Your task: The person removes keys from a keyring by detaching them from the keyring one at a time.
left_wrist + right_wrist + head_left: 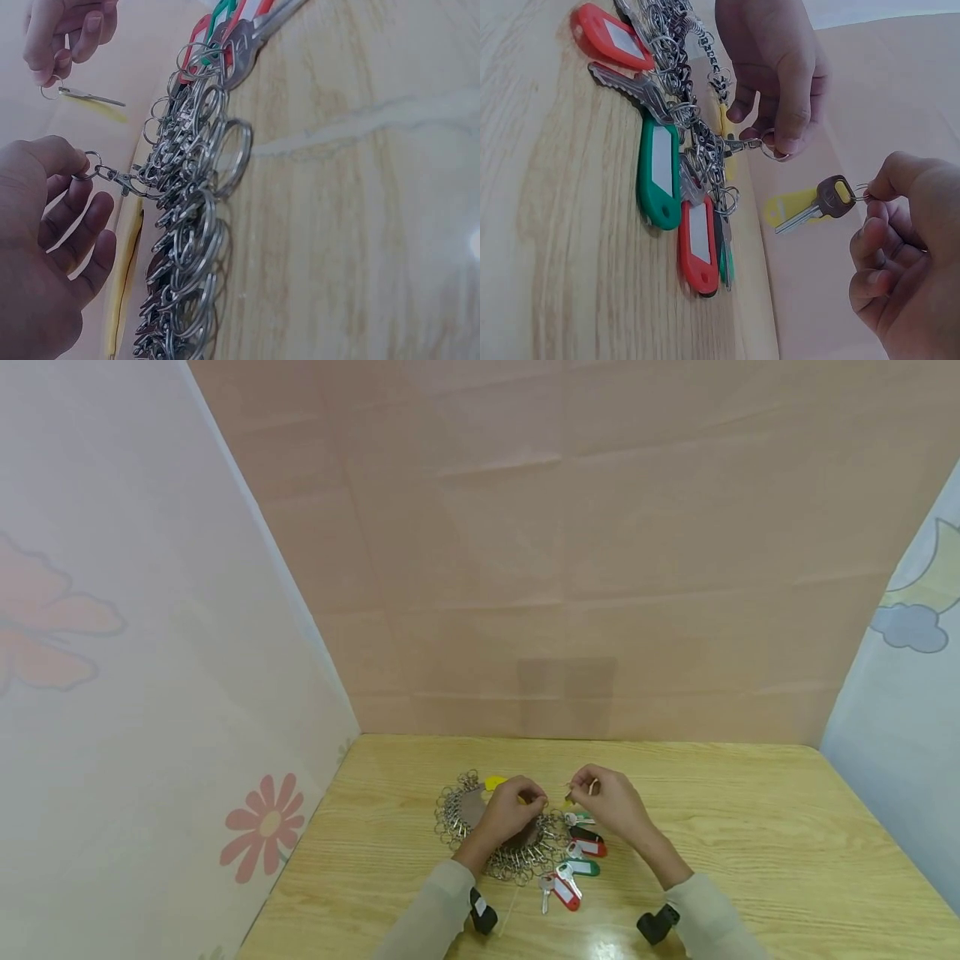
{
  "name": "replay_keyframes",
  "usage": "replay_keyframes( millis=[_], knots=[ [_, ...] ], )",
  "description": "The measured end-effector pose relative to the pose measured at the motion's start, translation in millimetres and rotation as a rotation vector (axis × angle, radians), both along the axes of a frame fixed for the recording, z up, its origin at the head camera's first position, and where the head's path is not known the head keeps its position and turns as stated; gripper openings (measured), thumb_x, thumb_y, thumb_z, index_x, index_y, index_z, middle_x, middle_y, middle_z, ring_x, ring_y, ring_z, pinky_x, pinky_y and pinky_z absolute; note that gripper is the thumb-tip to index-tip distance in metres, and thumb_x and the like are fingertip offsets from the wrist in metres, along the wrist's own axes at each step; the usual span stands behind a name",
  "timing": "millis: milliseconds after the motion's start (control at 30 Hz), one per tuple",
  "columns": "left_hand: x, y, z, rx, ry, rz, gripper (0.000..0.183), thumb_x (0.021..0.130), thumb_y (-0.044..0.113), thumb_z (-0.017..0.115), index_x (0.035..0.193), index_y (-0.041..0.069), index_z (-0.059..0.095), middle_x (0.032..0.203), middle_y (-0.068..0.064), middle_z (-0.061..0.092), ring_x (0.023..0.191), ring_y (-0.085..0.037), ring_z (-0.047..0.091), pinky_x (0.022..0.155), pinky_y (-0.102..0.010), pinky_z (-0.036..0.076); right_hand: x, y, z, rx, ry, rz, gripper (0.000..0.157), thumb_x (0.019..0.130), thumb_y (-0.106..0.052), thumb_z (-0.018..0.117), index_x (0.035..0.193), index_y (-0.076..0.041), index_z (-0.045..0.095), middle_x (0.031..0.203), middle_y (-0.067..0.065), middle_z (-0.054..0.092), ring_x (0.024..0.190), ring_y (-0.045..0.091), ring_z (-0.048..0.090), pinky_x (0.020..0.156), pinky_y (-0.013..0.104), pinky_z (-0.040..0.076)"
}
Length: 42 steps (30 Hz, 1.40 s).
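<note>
My left hand [512, 810] pinches a metal split ring [775, 152] between thumb and forefinger. A small swivel clasp [124, 180] links that ring to a large circle of similar clasps and rings [517, 864]. To its right, my right hand [611, 797] pinches a thin key ring [860, 193] at its fingertips. From it hang a key [834, 196] with a dark head and a yellow tag [787, 206], raised off the table. The two hands face each other, a short gap between their fingertips.
Keys with red tags [698, 244] and green tags [658, 176] hang along the circle's right side. A brownish flat piece [472, 807] lies inside the circle, with something yellow [495, 782] at its far edge. Papered walls [480, 610] enclose the wooden table [750, 827].
</note>
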State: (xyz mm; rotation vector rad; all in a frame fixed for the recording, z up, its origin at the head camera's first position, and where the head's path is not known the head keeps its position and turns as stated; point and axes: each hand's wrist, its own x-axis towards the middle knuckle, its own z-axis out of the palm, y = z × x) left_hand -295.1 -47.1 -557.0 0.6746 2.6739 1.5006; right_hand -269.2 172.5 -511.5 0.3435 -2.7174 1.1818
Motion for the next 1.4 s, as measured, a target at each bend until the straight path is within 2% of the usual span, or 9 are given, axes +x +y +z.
replay_keyframes(
  millis=[467,967,1200,1400],
  knots=[
    [0.5,-3.2,-0.1,0.022,0.0,-0.009,0.012,0.097,0.028,0.064,0.099,0.019,0.072,0.095,0.007,0.065,0.082,-0.002,0.059,0.072,-0.022,0.051,-4.2,13.3,1.7,0.023,0.041,-0.028,0.004,0.092,-0.024,0.068,0.093,-0.02,0.068,0.079,-0.006,0.064,0.061,0.007,0.051,0.049,0.024,0.04],
    [1.0,-5.0,0.1,0.015,0.003,0.008,0.013,0.097,0.025,0.065,0.1,0.014,0.072,0.094,0.006,0.066,0.081,-0.002,0.059,0.072,-0.022,0.051,-4.0,31.3,3.7,0.008,0.019,-0.059,0.005,0.092,-0.021,0.066,0.095,-0.017,0.068,0.081,-0.004,0.064,0.065,0.01,0.052,0.051,0.024,0.04],
    [-0.5,-8.3,-4.1,0.009,-0.008,0.022,0.01,0.097,0.027,0.064,0.099,0.021,0.072,0.095,0.008,0.067,0.08,-0.002,0.06,0.069,-0.023,0.052,-4.0,41.6,1.5,0.027,0.02,-0.077,0.005,0.093,-0.02,0.065,0.096,-0.017,0.068,0.082,-0.003,0.064,0.065,0.011,0.052,0.05,0.024,0.039],
    [-0.7,-10.6,-5.8,0.003,-0.021,0.03,0.015,0.097,0.03,0.064,0.102,0.018,0.072,0.094,0.01,0.067,0.08,-0.001,0.06,0.068,-0.022,0.052,-5.2,49.2,0.9,0.034,0.024,-0.095,0.007,0.092,-0.018,0.064,0.097,-0.017,0.068,0.083,-0.002,0.064,0.067,0.011,0.052,0.051,0.024,0.039]
  ],
)
